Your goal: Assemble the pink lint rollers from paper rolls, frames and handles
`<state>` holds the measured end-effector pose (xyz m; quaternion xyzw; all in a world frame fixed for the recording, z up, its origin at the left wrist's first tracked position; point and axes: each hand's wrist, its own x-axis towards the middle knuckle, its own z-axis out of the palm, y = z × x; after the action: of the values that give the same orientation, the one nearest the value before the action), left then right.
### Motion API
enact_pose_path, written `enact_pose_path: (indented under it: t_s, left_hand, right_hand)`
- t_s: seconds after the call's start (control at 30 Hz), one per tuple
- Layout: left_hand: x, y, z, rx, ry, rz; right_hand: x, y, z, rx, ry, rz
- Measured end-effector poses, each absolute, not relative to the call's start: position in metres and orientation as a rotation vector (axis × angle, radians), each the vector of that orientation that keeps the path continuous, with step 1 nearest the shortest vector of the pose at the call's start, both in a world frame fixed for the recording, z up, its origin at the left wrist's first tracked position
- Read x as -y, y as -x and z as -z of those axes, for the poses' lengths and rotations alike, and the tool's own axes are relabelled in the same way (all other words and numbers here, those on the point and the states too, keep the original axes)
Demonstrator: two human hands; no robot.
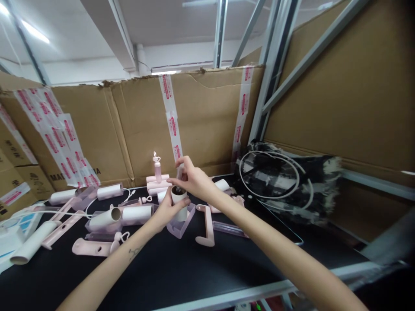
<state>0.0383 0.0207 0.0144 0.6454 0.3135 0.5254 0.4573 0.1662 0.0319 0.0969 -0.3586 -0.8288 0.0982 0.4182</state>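
Observation:
My left hand [167, 209] is wrapped round a white roll [179, 199], which stands upright with its dark open end facing up. Just above that opening, the fingers of my right hand [190, 178] pinch a clear, purplish rod-like piece [179, 172]. Its lower end meets the roll's mouth; how far it reaches inside I cannot tell. Around the roll's base is a translucent purple tray-like case [191, 216]. To the right of it lies a pale pink bracket-shaped part [209, 226], beside a clear purple tube [229, 229].
Several white rolls [138, 214] and pink flat parts [89, 247] lie across the black tabletop [162, 276] on the left. A pink piece with a heart-shaped loop [157, 170] stands at the back. Coiled white cable [241, 172] rests on a black bundle at right. Cardboard [142, 121] walls the rear.

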Motion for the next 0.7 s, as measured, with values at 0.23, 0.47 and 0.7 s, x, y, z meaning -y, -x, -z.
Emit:
enact_pose_path:
  t_s: [0.23,0.47,0.7]
  left_hand:
    - [-0.025,-0.036,-0.014,-0.780,-1.494,-1.397]
    - [-0.028,-0.034,-0.009,-0.797,-1.497,-1.410]
    - [-0.025,-0.035,-0.012,-0.738,-1.375,-1.579]
  right_hand:
    - [-0.039,-0.177,-0.093,2.471,0.635,-0.027]
    - [-0.038,-0.192,-0.084,2.156,0.765,-0.253]
    - [-0.040,-0.204,-0.026,2.322,1.081,-0.609]
